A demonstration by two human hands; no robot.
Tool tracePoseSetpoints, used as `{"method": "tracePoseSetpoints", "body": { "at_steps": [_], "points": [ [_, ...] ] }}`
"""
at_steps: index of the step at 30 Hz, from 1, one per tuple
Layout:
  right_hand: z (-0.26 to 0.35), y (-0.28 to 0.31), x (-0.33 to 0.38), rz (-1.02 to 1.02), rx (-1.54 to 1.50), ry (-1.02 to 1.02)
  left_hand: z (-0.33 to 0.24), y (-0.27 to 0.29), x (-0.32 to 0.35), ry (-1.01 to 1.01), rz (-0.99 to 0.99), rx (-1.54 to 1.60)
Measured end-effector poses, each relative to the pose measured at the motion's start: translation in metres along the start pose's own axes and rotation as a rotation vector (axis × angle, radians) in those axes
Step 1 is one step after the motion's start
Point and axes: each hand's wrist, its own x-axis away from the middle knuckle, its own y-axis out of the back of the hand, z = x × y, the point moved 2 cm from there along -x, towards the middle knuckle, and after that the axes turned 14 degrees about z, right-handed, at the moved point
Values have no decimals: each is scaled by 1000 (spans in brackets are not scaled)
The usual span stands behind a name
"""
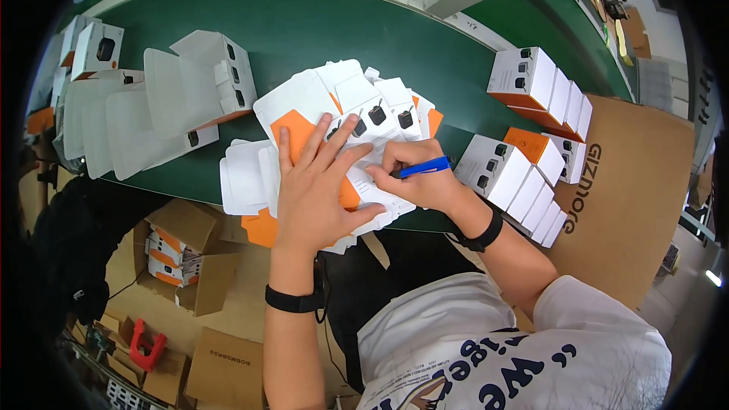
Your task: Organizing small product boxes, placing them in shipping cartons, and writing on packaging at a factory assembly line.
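Note:
A pile of flat, unfolded white and orange box blanks [300,99], printed with small dark devices, lies at the table's near edge. My left hand [319,190] rests flat on the pile with its fingers spread. In my right hand [421,182] is a blue pen [427,168], gripped near its lower end and slanting over the top blank. Its tip is hidden by my fingers, so I cannot tell whether it touches the card.
Part-folded white boxes with raised flaps [182,91] stand on the left of the green table [304,34]. Closed small boxes [493,171] are grouped at the right, beside a large brown carton [634,182]. An open carton [216,281] sits on the floor at lower left.

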Motion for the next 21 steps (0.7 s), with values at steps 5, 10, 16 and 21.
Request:
{"method": "tracePoseSetpoints", "body": {
  "at_steps": [5, 10, 16, 21],
  "points": [
    [-2, -2, 4, -47, 60, 58, 1, 1, -1, -4, 8, -6],
    [0, 2, 16, -425, -244, 31, 1, 3, 0, -4, 6, 3],
    [15, 1, 12, -453, 249, -21, 0, -5, 1, -23, -65, 31],
    [8, 11, 12, -399, -62, -146, 5, -34, 15, -30, -430, 138]
  ]
}}
